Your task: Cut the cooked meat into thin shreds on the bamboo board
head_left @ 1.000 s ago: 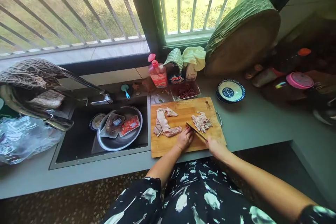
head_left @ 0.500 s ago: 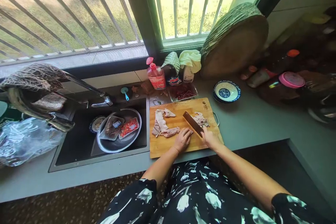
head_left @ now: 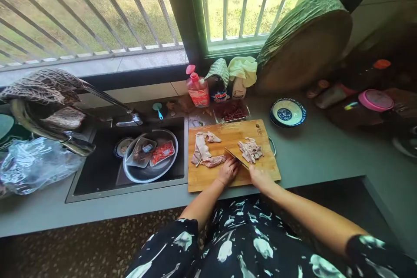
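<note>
Counter: we see a long grey worktop [head_left: 312,156] under a barred window, with a dark sink [head_left: 97,178] at the left.
Round block: a thick wooden chopping block [head_left: 306,47] leans against the window frame at the back right, as it did in the earlier pictures.
Sink contents: a metal basin [head_left: 148,173] in the sink holds two packets; nothing there has shifted.
Cutting board: the bamboo board [head_left: 208,176] lies on the counter just right of the sink, and all the work is on it.
Uncut meat: pale strips of meat [head_left: 203,152] lie on the board's left half, the nearest strip running under the left fingertips.
Cut pile: a heap of sliced pieces [head_left: 250,150] sits on the right half, just beyond the blade.
Right hand: our right hand [head_left: 259,177] is closed around the knife handle, fingers fully wrapped.
Left hand: our left hand [head_left: 229,170] rests curled on the board, fingertips pressing the near end of the strip; it grips nothing.
Knife: the cleaver [head_left: 235,157] now stands edge-down on the meat beside the left fingers.
Change: half a second ago we saw the blade lifted and turned flat, nearer the cut pile; now it is back down at the strip.
Meaning: we judge that one slice has been pushed aside and another cut is starting, with much of the meat still whole.
Small things: a blue patterned bowl [head_left: 287,112], a tray of dark red meat [head_left: 232,112] and a pink bottle [head_left: 198,89] stand behind the board.
</note>
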Demonstrator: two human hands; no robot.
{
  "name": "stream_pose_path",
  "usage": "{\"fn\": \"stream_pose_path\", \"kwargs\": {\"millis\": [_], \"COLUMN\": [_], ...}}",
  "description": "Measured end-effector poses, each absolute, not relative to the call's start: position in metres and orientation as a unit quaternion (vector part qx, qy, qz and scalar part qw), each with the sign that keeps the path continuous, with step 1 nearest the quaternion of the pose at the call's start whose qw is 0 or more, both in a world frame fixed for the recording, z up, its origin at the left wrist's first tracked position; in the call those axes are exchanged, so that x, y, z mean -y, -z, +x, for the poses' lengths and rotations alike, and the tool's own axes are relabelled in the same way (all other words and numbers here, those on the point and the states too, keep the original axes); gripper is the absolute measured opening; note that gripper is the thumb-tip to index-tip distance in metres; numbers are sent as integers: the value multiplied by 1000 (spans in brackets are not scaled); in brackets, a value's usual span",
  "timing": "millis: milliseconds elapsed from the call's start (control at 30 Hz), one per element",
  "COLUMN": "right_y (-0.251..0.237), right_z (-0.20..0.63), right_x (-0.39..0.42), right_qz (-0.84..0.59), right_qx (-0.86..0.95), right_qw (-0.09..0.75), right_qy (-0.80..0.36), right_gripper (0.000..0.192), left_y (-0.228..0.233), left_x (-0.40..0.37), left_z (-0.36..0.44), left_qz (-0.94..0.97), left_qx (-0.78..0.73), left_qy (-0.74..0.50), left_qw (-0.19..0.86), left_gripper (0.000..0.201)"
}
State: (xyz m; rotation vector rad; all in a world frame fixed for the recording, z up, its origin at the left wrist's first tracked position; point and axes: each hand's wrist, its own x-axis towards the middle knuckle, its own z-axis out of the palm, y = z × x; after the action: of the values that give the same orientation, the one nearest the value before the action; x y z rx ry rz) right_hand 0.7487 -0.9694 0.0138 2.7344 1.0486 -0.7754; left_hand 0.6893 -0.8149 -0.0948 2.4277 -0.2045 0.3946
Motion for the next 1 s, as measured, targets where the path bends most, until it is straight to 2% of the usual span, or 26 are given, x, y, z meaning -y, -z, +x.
{"fn": "stream_pose_path", "kwargs": {"millis": [167, 333, 467, 733, 1000], "right_y": [-6, -3, -6, -7, -4], "right_z": [765, 775, 765, 745, 767], "right_x": [933, 959, 963, 990, 936], "right_qz": [912, 926, 914, 887, 908], "right_qx": [-335, -277, -318, -377, -333], "right_qw": [24, 32, 22, 76, 30], "right_qy": [238, 256, 251, 255, 253], "right_gripper": [21, 24, 27, 22, 22], "left_y": [94, 92, 91, 96, 98], "left_x": [816, 817, 815, 815, 816], "left_z": [688, 680, 678, 681, 679], "left_qz": [930, 933, 935, 936, 928], "left_qx": [74, 64, 70, 72, 64], "left_qy": [-151, -153, -149, -142, -161], "left_qw": [327, 319, 314, 313, 329], "left_gripper": [24, 28, 27, 28, 24]}}
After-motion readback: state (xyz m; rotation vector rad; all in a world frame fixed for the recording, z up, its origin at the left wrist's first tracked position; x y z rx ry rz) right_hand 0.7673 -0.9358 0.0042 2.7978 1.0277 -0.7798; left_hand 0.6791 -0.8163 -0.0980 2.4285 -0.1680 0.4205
